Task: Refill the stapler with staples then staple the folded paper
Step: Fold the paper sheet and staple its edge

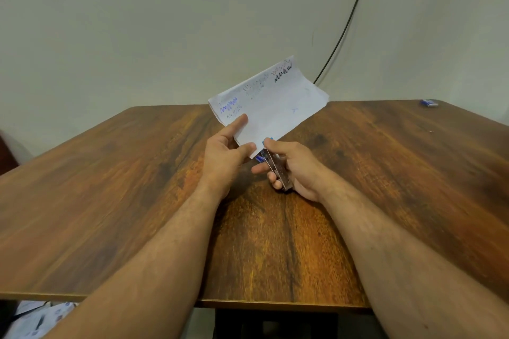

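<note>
The left hand (225,157) is pinching the near left corner of the folded paper (271,103) between thumb and forefinger, holding it lifted above the desk (110,187) and tilted toward one o'clock. The right hand (292,168) is grasping the stapler (276,170), its grip clenched around the metal body, with the blue-tipped front end meeting the paper's near edge at its lower corner. Whether the paper is already sitting inside the stapler's mouth cannot be told. Both hands are working just beyond the centre of the desk, and bare wood is lying open all around them at nine, three and six o'clock. A small blue box (429,102) is resting near the far edge at two o'clock, well apart. The desk is dark-grained brown wood. Behind it a pale wall (137,22) is rising, with a black cable (349,19) running down it at one o'clock.
</note>
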Available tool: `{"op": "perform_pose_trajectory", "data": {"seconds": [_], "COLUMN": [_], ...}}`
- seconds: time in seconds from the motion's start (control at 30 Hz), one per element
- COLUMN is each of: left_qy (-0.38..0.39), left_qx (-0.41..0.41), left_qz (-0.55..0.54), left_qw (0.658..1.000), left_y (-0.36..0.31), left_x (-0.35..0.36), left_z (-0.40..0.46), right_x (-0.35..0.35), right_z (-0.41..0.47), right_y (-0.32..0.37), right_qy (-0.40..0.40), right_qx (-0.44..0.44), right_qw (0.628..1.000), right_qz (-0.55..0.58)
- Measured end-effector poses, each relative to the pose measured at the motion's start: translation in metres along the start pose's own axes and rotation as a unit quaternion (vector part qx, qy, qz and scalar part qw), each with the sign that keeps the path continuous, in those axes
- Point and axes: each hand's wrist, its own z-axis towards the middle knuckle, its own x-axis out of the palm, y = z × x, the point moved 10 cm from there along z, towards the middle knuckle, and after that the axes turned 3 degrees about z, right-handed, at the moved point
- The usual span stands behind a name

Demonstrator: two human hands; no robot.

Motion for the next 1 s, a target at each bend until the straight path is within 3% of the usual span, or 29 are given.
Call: {"op": "perform_pose_trajectory", "data": {"seconds": [0.43, 1.0], "left_qy": [0.015, 0.037], "left_qx": [0.057, 0.057], "left_qz": [0.116, 0.119], "left_qw": [0.991, 0.991], "left_y": [-0.009, -0.011], "left_x": [0.001, 0.009], "left_z": [-0.001, -0.003], "right_x": [-0.013, -0.016], "right_z": [0.004, 0.010], "right_y": [0.002, -0.002], "right_qy": [-0.038, -0.039], "right_qx": [-0.017, -0.014], "right_qw": [0.999, 0.999], "right_qz": [0.017, 0.025]}}
